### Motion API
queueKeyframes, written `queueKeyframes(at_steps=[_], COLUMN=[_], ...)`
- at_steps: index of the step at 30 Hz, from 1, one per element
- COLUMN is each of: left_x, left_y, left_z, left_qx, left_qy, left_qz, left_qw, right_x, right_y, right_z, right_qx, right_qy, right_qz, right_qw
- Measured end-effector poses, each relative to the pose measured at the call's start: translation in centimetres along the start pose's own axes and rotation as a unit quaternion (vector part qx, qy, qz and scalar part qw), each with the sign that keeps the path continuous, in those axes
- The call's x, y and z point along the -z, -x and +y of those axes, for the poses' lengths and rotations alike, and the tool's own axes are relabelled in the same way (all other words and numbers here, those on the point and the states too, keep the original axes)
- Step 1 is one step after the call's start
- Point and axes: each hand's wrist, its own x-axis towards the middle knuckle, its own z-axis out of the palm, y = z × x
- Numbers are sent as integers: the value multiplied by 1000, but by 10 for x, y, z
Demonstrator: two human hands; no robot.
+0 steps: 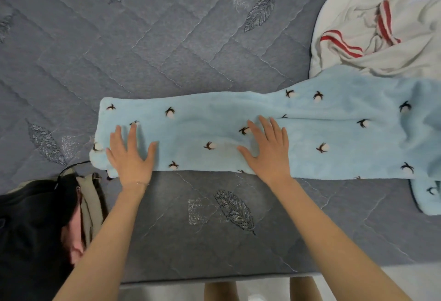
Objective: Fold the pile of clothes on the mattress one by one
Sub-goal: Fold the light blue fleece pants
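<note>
Left hand (130, 155) and right hand (267, 150) press flat, fingers spread, gripping nothing, on the pale blue garment (334, 133) stretched across the mattress (167, 50), likely smoothing it for folding

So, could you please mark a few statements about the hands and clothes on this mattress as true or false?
1. The left hand and right hand both press flat on the light blue garment. True.
2. The white red-striped garment is neatly folded. False: it lies crumpled at the far right.
3. Dark clothes lie at the near left. True.
4. The right hand pinches a sleeve upward. False: its fingers are spread flat.
5. The mattress is plain white. False: it is grey, quilted, with leaf motifs.
</note>
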Motion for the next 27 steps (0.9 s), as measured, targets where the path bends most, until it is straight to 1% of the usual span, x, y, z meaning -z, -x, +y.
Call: queueKeyframes(at_steps=[5,9,13,17,20,23,25,27], left_x=[-33,-61,-90,-114,-131,-145,-152,-156], left_y=[20,40,65,90,110,130,141,150], left_z=[83,164,241,310,354,394,419,441], left_qx=[-118,-181,-225,-276,-305,-315,-322,-326], left_qy=[-18,-21,-10,-1,3,8,12,24], left_qz=[-45,-74,-99,-103,-116,-135,-153,-173], left_qw=[992,981,969,956,945,939,934,929], right_x=[43,83,121,155,183,211,227,241], right_y=[9,18,31,41,47,50,48,43], right_z=[51,105,157,206,239,273,295,315], right_qx=[-14,-34,-59,-91,-109,-121,-133,-168], right_qy=[-2,8,11,18,19,37,38,48], right_qz=[37,69,87,106,136,163,163,154], right_qw=[999,997,994,990,985,978,977,973])
